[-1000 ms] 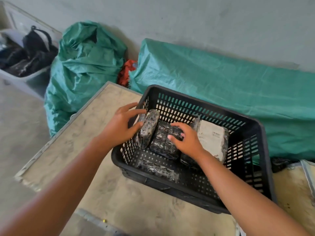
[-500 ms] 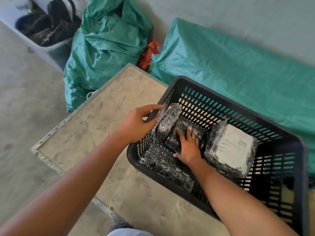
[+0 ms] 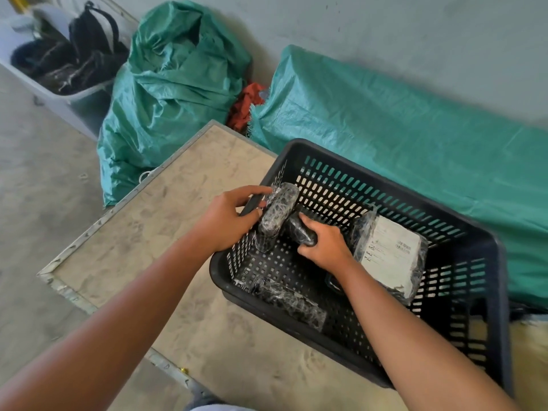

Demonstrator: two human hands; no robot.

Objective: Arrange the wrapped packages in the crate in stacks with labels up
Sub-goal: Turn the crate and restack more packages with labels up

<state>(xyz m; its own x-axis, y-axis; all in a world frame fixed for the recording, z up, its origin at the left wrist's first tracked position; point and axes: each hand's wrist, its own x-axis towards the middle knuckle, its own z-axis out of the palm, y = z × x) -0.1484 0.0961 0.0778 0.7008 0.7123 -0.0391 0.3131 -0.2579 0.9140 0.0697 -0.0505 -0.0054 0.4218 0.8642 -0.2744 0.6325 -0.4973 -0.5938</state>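
Observation:
A black slotted crate (image 3: 462,232) stands on a worn table (image 3: 166,226). My left hand (image 3: 228,221) reaches over the crate's left rim and grips a dark film-wrapped package (image 3: 278,215) standing on edge against the wall. Right beside it, my right hand (image 3: 326,247) is closed around a second dark package (image 3: 299,231) and tilts it. On the right lies a larger package (image 3: 391,256), its white label facing up. Another dark wrapped package (image 3: 290,301) lies along the crate's near wall.
Green woven sacks stand behind the table, one upright (image 3: 175,93) and one long one (image 3: 400,137) along the wall, with red cloth (image 3: 246,105) between them. A grey tub of black bags (image 3: 65,63) sits at the far left. The table's metal-edged corner (image 3: 44,274) points left.
My right hand has gone from lying flat on the middle package to gripping and tilting it. My left hand keeps hold of the upright package. The view has shifted slightly.

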